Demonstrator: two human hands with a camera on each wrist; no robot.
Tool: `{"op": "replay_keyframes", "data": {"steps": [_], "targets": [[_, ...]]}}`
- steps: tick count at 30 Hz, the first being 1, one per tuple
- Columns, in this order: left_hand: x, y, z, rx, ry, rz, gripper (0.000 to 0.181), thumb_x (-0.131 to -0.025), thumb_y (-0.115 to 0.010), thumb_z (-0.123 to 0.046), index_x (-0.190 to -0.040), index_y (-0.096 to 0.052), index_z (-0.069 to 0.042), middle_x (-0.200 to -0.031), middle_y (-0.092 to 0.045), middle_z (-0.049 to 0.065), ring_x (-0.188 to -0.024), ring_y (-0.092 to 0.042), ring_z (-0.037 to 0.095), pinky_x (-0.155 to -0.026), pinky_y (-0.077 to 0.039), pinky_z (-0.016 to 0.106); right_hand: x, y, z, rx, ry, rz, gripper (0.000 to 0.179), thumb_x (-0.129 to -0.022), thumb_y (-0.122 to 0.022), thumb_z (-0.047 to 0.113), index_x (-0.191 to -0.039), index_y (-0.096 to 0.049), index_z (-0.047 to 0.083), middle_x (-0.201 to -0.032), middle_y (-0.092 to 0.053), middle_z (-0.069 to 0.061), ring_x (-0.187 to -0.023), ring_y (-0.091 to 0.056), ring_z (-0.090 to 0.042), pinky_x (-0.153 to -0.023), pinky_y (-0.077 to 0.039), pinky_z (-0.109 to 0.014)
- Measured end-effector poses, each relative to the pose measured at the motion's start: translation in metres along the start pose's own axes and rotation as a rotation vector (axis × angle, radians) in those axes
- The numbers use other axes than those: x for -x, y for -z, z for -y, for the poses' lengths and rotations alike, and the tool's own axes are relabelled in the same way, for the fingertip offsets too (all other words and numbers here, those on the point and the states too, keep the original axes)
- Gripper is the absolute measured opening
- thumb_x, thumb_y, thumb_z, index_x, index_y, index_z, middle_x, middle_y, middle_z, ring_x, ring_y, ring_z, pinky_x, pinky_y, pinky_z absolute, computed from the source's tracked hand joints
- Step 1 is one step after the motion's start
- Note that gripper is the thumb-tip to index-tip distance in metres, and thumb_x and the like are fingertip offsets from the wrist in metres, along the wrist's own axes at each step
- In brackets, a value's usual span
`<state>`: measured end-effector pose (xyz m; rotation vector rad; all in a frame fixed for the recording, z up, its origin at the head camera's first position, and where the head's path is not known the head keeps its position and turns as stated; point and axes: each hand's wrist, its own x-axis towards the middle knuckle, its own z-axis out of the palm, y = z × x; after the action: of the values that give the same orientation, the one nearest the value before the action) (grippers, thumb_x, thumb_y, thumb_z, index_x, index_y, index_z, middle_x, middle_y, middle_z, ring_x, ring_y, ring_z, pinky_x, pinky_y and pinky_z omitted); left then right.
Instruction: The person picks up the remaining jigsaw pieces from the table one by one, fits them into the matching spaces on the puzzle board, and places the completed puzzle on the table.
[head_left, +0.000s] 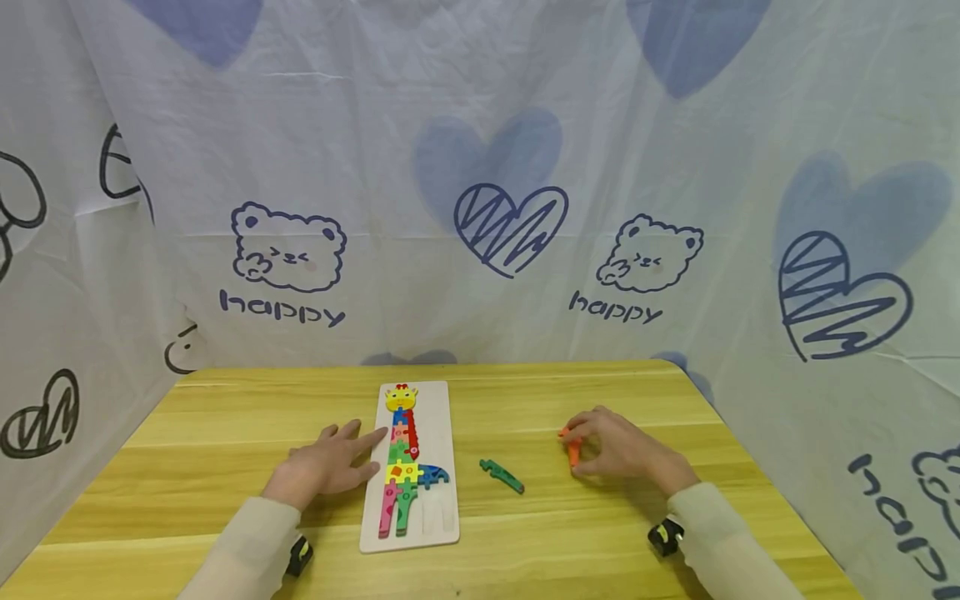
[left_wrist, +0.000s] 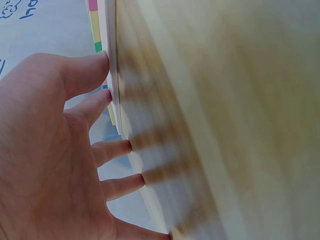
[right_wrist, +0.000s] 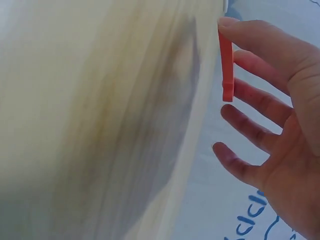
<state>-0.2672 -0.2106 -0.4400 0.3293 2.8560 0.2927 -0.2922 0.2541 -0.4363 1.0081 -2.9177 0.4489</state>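
Observation:
A giraffe jigsaw puzzle lies on a white board (head_left: pixel 420 408) left of the table's middle. Its colourful pieces include a yellow head (head_left: pixel 401 398), and two pale leg-shaped recesses show at the lower right. My left hand (head_left: pixel 330 462) rests at the board's left side with fingers spread; in the left wrist view the thumb (left_wrist: pixel 92 70) and a finger touch the board's edge. On the right, my right hand (head_left: pixel 618 446) pinches an orange puzzle piece (right_wrist: pixel 227 62) between thumb and fingers, above the table. The other fingers stay loosely extended. A green leg-shaped piece (head_left: pixel 502 475) lies between board and right hand.
The wooden table (head_left: pixel 540 550) has yellowish grain. A white cloth (head_left: pixel 390 167) printed with hearts and bears hangs behind it and along both sides. Each wrist wears a small black device, such as the one (head_left: pixel 665 536) on the right.

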Motion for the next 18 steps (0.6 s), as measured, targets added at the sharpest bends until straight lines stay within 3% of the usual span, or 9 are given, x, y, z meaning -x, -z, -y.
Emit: {"op": "replay_keyframes", "data": {"steps": [11, 18], "targets": [[-0.001, -0.001, 0.001, 0.0, -0.001, 0.002, 0.065, -0.102, -0.055, -0.052, -0.161, -0.036, -0.03, -0.168, -0.029, 0.023, -0.149, -0.026, 0.061, -0.099, -0.027, 0.093, -0.012, 0.004, 0.024, 0.04, 0.124, -0.076, 0.045, -0.079, -0.089, 0.027, -0.121, -0.078, 0.012, -0.129, -0.072, -0.006, -0.118, -0.062, -0.029, -0.101, -0.054, -0.054], [-0.001, -0.002, 0.002, -0.004, 0.001, -0.002, 0.065, -0.102, -0.055, -0.053, -0.161, -0.036, -0.031, -0.168, -0.029, 0.023, -0.149, -0.026, 0.061, -0.099, -0.027, 0.093, -0.024, 0.004, 0.04, 0.023, 0.147, -0.055, 0.045, -0.08, -0.088, 0.027, -0.121, -0.077, 0.013, -0.131, -0.071, -0.005, -0.121, -0.061, -0.029, -0.103, -0.053, -0.054]]}}
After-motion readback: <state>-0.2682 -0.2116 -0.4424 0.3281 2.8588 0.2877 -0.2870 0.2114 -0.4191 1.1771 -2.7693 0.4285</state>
